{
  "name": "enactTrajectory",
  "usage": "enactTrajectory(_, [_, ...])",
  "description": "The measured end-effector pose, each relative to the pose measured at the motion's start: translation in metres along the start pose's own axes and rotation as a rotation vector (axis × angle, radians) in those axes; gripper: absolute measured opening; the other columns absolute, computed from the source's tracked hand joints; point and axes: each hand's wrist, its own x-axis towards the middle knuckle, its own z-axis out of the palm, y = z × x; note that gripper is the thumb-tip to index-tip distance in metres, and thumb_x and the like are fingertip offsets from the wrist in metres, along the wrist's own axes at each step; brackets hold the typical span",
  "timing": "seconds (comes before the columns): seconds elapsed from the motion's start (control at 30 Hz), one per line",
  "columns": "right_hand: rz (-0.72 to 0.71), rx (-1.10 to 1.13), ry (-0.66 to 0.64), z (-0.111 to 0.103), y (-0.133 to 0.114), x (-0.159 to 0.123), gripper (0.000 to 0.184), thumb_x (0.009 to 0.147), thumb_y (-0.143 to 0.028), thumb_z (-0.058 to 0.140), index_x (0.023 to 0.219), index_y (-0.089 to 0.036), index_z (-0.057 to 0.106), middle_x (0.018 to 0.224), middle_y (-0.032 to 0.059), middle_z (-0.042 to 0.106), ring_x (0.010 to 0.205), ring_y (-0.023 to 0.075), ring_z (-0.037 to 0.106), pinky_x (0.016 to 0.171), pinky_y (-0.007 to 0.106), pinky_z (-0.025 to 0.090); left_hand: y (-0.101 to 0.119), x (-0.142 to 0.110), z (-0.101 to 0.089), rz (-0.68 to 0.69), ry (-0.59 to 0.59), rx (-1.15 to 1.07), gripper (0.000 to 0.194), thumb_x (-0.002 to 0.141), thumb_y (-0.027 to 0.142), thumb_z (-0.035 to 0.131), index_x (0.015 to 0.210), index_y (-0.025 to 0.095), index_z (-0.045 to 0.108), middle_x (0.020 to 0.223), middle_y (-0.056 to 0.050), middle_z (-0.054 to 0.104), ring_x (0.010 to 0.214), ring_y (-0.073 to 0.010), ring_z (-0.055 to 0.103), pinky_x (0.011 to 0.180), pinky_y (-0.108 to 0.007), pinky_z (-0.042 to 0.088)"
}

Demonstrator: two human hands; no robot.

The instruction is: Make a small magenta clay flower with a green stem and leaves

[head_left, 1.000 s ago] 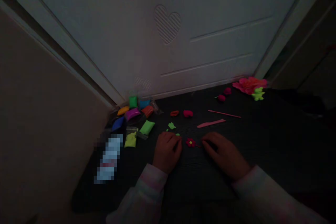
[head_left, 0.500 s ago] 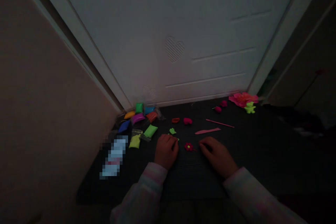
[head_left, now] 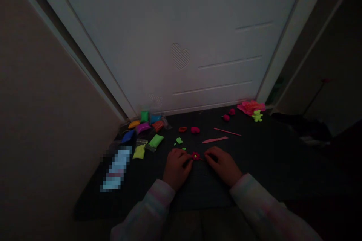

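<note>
We find the small red flower lying on the dark desk, in the gap between our two hands. Our left hand rests at about 9 o'clock from it, fingers curled, fingertips right at the petals; in this dim light we cannot tell whether they pinch it. Our right hand sits at about 3 o'clock, thumb and forefinger drawn near each other by the end of the thin stem; whether they grip it, we cannot tell either.

We judge that this placing lets one hand steady the bloom while the other minds the stem. The green scraps, at 10 to 11 o'clock, and the flat pink tool, between 1 and 2, seem laid there for easy reach, with the bagged clay farther off towards 10.

The flower's yellow centre faces up at us. Its long axis runs along the stem, from the bloom out towards 3 or 4 o'clock, pointing at our right hand.
</note>
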Motion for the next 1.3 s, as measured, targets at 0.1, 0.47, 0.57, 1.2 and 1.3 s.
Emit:
enactTrajectory(0.1, [-0.001, 0.000, -0.033, -0.004, -0.001, 0.001, 0.015, 0.081, -0.023, 0.045, 0.081, -0.018, 0.060, 0.082, 0.0024, 0.060, 0.078, 0.0134, 0.056, 0.072, 0.028, 0.044, 0.000, 0.000, 0.000, 0.003, -0.037, -0.037, 0.014, 0.073, 0.018, 0.055, 0.082, 0.021, 0.065, 0.078, -0.004, 0.059, 0.080, -0.0181, 0.051, 0.072, -0.034, 0.043])
enactTrajectory(0.47, [-0.084, -0.036, -0.189, -0.011, 0.006, 0.020, 0.015, 0.078, -0.025, 0.045, 0.085, -0.022, 0.058, 0.084, 0.0019, 0.060, 0.079, 0.0146, 0.055, 0.071, 0.028, 0.042, -0.022, 0.030, -0.005, -0.004, -0.282, -0.218, 0.035, 0.063, 0.032, 0.067, 0.097, 0.024, 0.061, 0.090, -0.003, 0.059, 0.088, -0.0187, 0.051, 0.080, -0.034, 0.042])
enactTrajectory(0.57, [-0.096, -0.023, -0.218, -0.012, 0.007, 0.021, 0.013, 0.079, -0.025, 0.046, 0.085, -0.022, 0.057, 0.083, 0.0018, 0.060, 0.079, 0.0141, 0.055, 0.071, 0.028, 0.042, -0.026, 0.036, -0.007, 0.007, -0.325, -0.267, 0.034, 0.066, 0.033, 0.065, 0.098, 0.023, 0.061, 0.091, -0.004, 0.059, 0.088, -0.0182, 0.051, 0.080, -0.033, 0.042])
enactTrajectory(1.2, [-0.263, -0.081, -0.215, -0.008, 0.011, 0.014, 0.016, 0.079, -0.022, 0.051, 0.094, -0.025, 0.057, 0.085, 0.0012, 0.058, 0.074, 0.0126, 0.054, 0.064, 0.028, 0.045, -0.035, 0.031, -0.005, 0.087, -0.399, -0.212, 0.026, 0.075, 0.033, 0.057, 0.099, 0.026, 0.060, 0.089, -0.002, 0.056, 0.086, -0.0167, 0.047, 0.077, -0.034, 0.038])
enactTrajectory(1.3, [-0.278, -0.085, -0.222, -0.009, 0.009, 0.015, 0.017, 0.078, -0.020, 0.052, 0.094, -0.024, 0.055, 0.085, 0.0006, 0.058, 0.074, 0.0126, 0.054, 0.063, 0.028, 0.044, -0.036, 0.030, -0.005, 0.091, -0.397, -0.220, 0.027, 0.074, 0.031, 0.058, 0.101, 0.026, 0.059, 0.089, -0.002, 0.056, 0.086, -0.0163, 0.047, 0.078, -0.034, 0.037])
